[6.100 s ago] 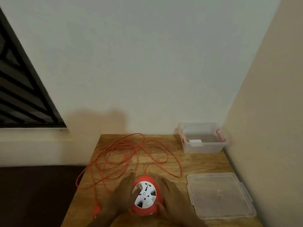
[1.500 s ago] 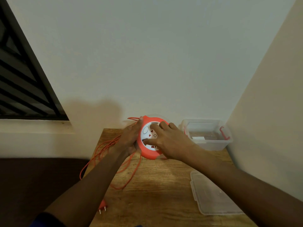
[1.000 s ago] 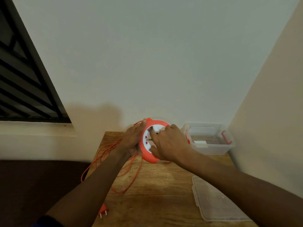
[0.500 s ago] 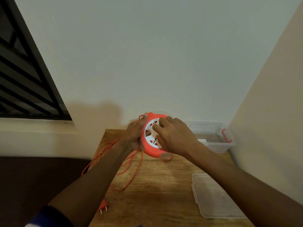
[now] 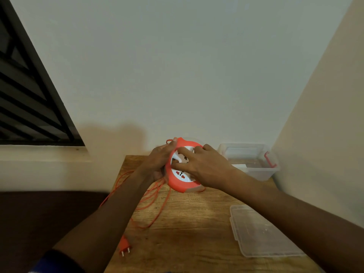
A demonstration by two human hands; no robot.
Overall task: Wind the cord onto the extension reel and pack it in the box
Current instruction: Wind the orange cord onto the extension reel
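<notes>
Head view showed both arms stretched forward over a wooden table (image 5: pixel 189 229), meeting at an orange reel (image 5: pixel 182 184) held tilted on edge above the far part of the table, its white socket face turned toward the camera. The left hand (image 5: pixel 157 164) gripped the reel's left rim from behind, fingers curled round the edge and the thumb up near the top. The right hand (image 5: pixel 202 166) lay over the white face, its fingers bent and hooked into the recesses there, the wrist coming in from the reel's right. A dark blue sleeve (image 5: pixel 57 261) showed at the left elbow.

From under the reel the orange cord (image 5: pixel 155 203) hung in loose loops to the left of it, draped across the table and partly over the table's left edge. The cord's plug (image 5: pixel 124 246) lay flat on the table, well nearer the camera than the reel, prongs pointing toward the camera.

Just right of the reel, against the wall, stood a clear plastic box (image 5: pixel 254 172) with red latches, open on top. Its clear lid (image 5: pixel 262 233) lay flat on the table, nearer the camera than the box and to the reel's right. Behind the reel rose a plain pale wall (image 5: pixel 177 66); a dark barred window (image 5: pixel 25 99) sat far to the reel's left.
</notes>
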